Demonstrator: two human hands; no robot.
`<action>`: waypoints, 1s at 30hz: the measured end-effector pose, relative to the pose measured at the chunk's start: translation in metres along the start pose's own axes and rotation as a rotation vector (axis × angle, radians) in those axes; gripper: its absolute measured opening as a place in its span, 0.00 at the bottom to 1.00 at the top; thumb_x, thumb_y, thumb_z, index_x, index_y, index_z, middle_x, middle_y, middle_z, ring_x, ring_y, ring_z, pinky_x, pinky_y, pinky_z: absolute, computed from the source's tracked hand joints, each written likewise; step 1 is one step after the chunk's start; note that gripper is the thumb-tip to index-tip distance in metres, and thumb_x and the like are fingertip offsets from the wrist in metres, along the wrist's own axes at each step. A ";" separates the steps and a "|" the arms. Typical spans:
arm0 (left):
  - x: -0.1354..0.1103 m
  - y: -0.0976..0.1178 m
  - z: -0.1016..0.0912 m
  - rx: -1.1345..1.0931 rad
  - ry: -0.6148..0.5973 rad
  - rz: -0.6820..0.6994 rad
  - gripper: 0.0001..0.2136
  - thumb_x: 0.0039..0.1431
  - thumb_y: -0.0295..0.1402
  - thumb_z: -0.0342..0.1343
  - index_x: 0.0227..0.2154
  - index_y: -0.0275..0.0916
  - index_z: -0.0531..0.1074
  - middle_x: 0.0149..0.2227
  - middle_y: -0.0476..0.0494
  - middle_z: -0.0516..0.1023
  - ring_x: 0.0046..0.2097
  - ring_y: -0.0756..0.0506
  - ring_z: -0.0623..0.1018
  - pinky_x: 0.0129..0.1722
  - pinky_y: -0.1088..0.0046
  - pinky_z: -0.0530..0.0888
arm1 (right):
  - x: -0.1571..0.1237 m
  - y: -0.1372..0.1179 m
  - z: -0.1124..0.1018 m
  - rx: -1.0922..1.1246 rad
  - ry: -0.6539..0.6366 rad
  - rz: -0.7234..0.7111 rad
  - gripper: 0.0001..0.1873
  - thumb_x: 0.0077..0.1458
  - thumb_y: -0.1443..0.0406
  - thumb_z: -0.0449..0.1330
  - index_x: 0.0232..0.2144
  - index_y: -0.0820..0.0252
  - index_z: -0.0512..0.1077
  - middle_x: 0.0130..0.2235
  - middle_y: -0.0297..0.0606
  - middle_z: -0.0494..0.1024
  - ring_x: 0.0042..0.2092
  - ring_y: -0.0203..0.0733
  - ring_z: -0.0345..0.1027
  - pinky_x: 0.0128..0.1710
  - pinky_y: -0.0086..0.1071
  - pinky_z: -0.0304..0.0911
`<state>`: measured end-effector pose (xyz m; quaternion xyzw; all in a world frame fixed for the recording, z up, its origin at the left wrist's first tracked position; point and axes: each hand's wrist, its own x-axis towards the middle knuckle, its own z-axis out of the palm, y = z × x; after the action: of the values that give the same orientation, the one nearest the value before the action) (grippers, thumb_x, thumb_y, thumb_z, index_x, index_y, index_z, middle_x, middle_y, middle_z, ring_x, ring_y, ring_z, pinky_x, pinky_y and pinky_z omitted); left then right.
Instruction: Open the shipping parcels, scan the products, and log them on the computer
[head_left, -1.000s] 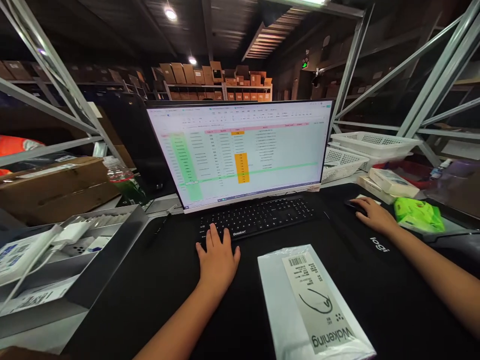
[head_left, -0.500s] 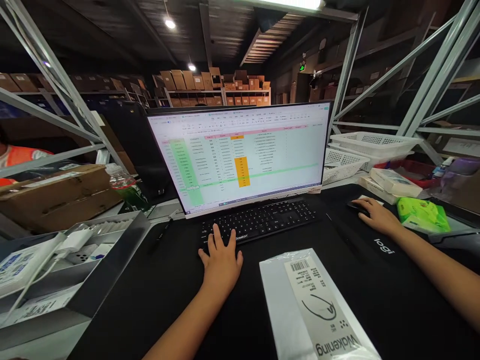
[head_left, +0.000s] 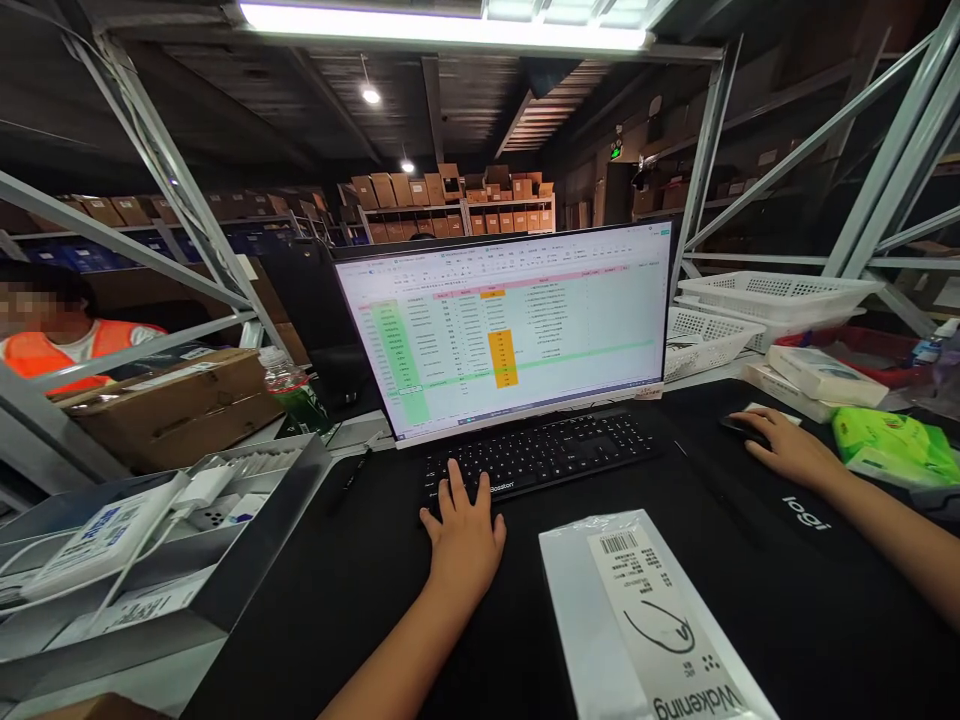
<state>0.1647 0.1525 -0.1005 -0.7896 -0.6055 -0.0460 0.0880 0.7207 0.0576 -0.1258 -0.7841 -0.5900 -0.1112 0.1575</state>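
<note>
On the black mat point(head_left: 337, 590), a white-lettered black keyboard point(head_left: 555, 455)

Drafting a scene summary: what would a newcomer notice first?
Probably the monitor, mid-view, its spreadsheet marked green and orange. Then the box on the mat, at the bottom. The left hand is at the left end of the keyboard, the right hand on the mouse.

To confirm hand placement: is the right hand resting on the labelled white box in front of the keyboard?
No, the right hand is on the black mouse, apart from the labelled white box.
</note>
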 end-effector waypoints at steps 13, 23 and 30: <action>-0.004 0.000 -0.010 -0.027 0.004 0.000 0.27 0.69 0.38 0.49 0.69 0.44 0.60 0.75 0.24 0.38 0.74 0.26 0.50 0.65 0.35 0.59 | 0.001 -0.001 -0.003 0.033 -0.013 -0.002 0.30 0.57 0.57 0.52 0.59 0.59 0.71 0.58 0.55 0.70 0.56 0.61 0.71 0.57 0.48 0.68; -0.004 0.001 -0.010 0.011 0.002 0.015 0.27 0.69 0.37 0.47 0.70 0.42 0.59 0.75 0.23 0.43 0.74 0.28 0.54 0.65 0.36 0.61 | 0.002 0.004 0.004 0.035 0.022 -0.020 0.28 0.57 0.58 0.52 0.59 0.58 0.71 0.57 0.54 0.71 0.58 0.61 0.70 0.60 0.47 0.65; -0.004 0.001 -0.009 0.014 -0.008 0.020 0.27 0.69 0.37 0.46 0.70 0.42 0.59 0.75 0.24 0.46 0.73 0.30 0.56 0.65 0.35 0.61 | 0.002 0.009 0.007 0.049 0.045 -0.021 0.28 0.59 0.54 0.52 0.58 0.55 0.72 0.57 0.51 0.71 0.55 0.59 0.72 0.55 0.45 0.70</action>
<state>0.1650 0.1465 -0.0923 -0.7950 -0.5984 -0.0379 0.0916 0.7299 0.0595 -0.1330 -0.7711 -0.5969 -0.1161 0.1888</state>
